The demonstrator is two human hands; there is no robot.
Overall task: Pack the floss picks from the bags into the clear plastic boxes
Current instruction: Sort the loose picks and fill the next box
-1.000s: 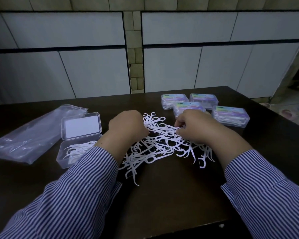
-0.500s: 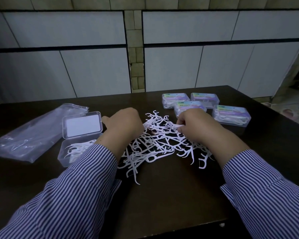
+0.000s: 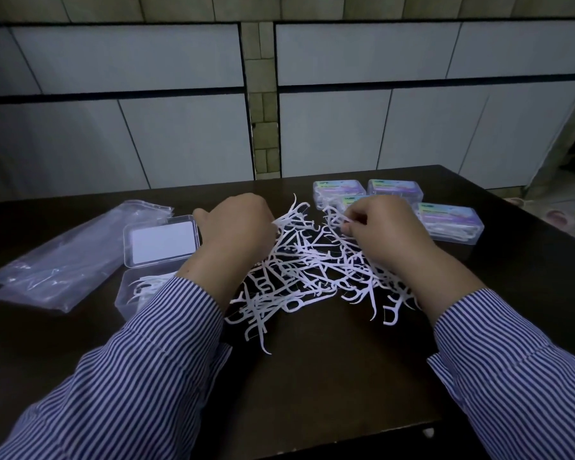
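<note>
Spreading across the middle of the dark wooden table [image 3: 312,393], a loose heap of white plastic floss picks [image 3: 312,270] lies between both hands. The left hand [image 3: 236,230] sits over the heap's left edge with its fingers curled under, a few picks poking out beside its knuckles; whether it grips them cannot be told. The right hand [image 3: 382,234] pinches a small bunch of picks at the heap's far right side. Both wrists emerge from blue-and-white striped sleeves [image 3: 140,376]. Just left of the left hand stands an open clear plastic box [image 3: 140,293] with a few picks inside, its hinged lid [image 3: 161,240] tipped back. Further left lie crumpled clear plastic bags [image 3: 80,257]. Four closed, filled clear boxes with coloured labels [image 3: 448,222] cluster beyond the right hand.
</note>
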